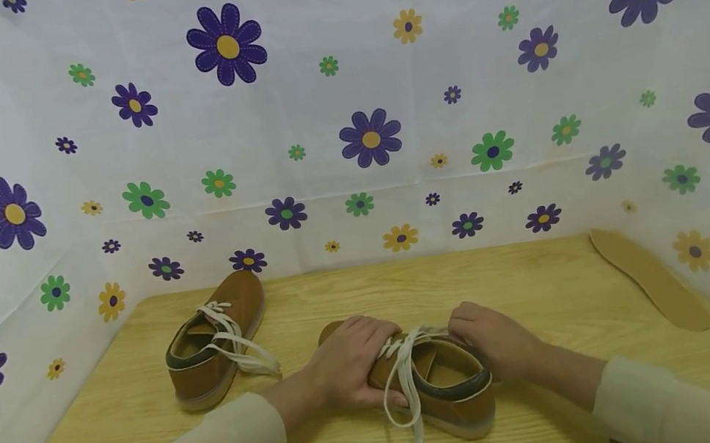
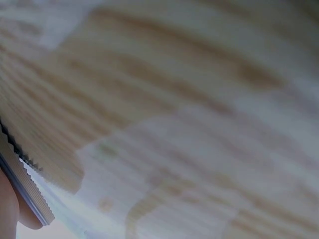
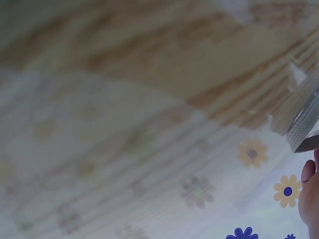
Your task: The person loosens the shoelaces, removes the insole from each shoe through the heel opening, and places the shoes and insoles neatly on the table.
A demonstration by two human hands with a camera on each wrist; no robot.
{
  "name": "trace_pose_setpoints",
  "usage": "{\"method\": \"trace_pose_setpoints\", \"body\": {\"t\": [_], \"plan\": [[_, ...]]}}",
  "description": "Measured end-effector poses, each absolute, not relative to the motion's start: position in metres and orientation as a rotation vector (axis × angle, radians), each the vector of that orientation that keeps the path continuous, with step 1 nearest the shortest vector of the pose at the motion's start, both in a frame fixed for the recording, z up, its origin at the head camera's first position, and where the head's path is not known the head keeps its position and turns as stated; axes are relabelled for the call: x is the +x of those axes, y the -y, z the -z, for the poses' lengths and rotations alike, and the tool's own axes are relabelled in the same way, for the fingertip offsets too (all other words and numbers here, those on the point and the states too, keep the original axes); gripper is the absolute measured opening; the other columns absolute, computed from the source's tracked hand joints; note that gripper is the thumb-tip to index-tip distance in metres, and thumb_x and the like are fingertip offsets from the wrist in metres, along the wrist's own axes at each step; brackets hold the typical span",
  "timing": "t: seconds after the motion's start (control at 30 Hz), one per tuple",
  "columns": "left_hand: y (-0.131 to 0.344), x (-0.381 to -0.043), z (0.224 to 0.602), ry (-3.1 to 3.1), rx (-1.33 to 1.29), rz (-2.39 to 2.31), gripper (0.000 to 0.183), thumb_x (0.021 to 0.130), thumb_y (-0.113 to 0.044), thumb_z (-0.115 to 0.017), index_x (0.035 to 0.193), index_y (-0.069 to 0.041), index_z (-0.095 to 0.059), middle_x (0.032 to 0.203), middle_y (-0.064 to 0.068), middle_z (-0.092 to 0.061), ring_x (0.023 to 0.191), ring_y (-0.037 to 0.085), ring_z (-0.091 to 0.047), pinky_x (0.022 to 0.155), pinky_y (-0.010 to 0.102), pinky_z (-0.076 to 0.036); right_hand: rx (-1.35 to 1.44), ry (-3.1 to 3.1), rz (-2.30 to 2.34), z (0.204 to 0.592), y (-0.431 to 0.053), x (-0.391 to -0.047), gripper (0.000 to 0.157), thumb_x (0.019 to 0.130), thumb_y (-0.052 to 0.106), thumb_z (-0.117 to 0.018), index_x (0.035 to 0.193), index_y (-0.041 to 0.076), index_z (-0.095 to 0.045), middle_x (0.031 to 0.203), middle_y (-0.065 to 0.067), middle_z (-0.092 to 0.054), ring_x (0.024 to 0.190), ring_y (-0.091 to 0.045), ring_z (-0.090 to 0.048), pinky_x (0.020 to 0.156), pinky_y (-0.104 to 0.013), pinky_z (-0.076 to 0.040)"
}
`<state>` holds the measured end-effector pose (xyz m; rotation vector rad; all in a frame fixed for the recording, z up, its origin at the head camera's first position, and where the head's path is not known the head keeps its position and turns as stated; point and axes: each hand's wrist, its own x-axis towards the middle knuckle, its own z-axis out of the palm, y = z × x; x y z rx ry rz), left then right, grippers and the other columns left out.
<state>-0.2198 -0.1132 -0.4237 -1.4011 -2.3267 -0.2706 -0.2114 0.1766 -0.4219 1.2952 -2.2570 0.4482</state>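
A flowered cloth [image 1: 306,124] was hung along the back and sides of a wooden tabletop [image 1: 521,275]. At the near middle of it a brown shoe [image 1: 447,406] was held. Its long axis was set aslant, the toe pointed to the far left and the heel to the near right, with the opening turned upward. A second shoe [image 1: 201,377] was stood upright well to the left, its toe directed away. A flat tan insole [image 1: 655,281] was laid near the right edge, well apart from both shoes, its length slanted much like that of the brown shoe.

The forefoot was gripped from above by the left hand [image 1: 355,362], its thumb laid along the near side; to this hand the second shoe was nearer. The far right side of the opening was held by the curled fingers of the right hand [image 1: 496,341], to which the insole was nearer. Whether a lace was also pinched there could not be told, the fingertips being partly hidden.

White laces [image 1: 403,374] were left loose on the brown shoe: one length was draped over the near side, while another was led past the front of the opening toward the right hand.
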Motion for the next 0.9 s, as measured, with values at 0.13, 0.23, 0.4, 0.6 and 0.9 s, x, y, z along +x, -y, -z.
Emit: {"method": "trace_pose_setpoints", "body": {"t": [0.13,0.23,0.4,0.6,0.9], "plan": [[0.1131,-0.2193,0.4235,2.321,-1.404,0.276,0.102,0.082,-0.09,-0.024,0.132,-0.006,-0.055,0.12,0.004,-0.065,0.111,0.019,-0.061,0.102,0.041,-0.047,1.282,2.239,-0.419,0.4226,-0.1768,-0.2124,0.025,0.088,0.002,-0.062,0.073,0.017,-0.048,0.078,0.009,-0.045,0.075,-0.005,-0.04,0.066,-0.021,-0.041],[0.1128,-0.219,0.4231,2.318,-1.404,0.274,0.102,0.082,-0.09,-0.024,0.132,-0.006,-0.055,0.12,0.003,-0.065,0.11,0.019,-0.062,0.102,0.04,-0.047,1.278,2.225,-0.406,0.4232,-0.1769,-0.2132,0.027,0.085,0.0,-0.063,0.072,0.017,-0.046,0.076,0.009,-0.044,0.074,-0.005,-0.038,0.065,-0.02,-0.038],[0.1128,-0.219,0.4222,2.311,-1.402,0.266,0.102,0.082,-0.09,-0.023,0.131,-0.006,-0.055,0.119,0.003,-0.065,0.11,0.019,-0.062,0.101,0.04,-0.048,1.275,2.217,-0.397,0.4234,-0.1768,-0.2137,0.028,0.084,0.0,-0.064,0.07,0.016,-0.045,0.075,0.009,-0.043,0.073,-0.005,-0.037,0.064,-0.018,-0.037],[0.1128,-0.2183,0.4217,2.298,-1.409,0.268,0.102,0.083,-0.089,-0.022,0.131,-0.006,-0.055,0.118,0.004,-0.066,0.109,0.019,-0.062,0.101,0.041,-0.048,1.271,2.214,-0.391,0.4223,-0.1764,-0.2123,0.023,0.085,0.001,-0.064,0.072,0.015,-0.05,0.076,0.008,-0.046,0.072,-0.006,-0.039,0.064,-0.021,-0.041],[0.113,-0.2178,0.4215,2.316,-1.409,0.268,0.102,0.082,-0.09,-0.021,0.13,-0.006,-0.055,0.118,0.003,-0.065,0.11,0.02,-0.062,0.101,0.04,-0.048,1.252,2.287,-0.391,0.4233,-0.1774,-0.2109,0.02,0.089,0.005,-0.064,0.072,0.014,-0.057,0.078,0.006,-0.052,0.074,-0.007,-0.044,0.066,-0.022,-0.046]]}}
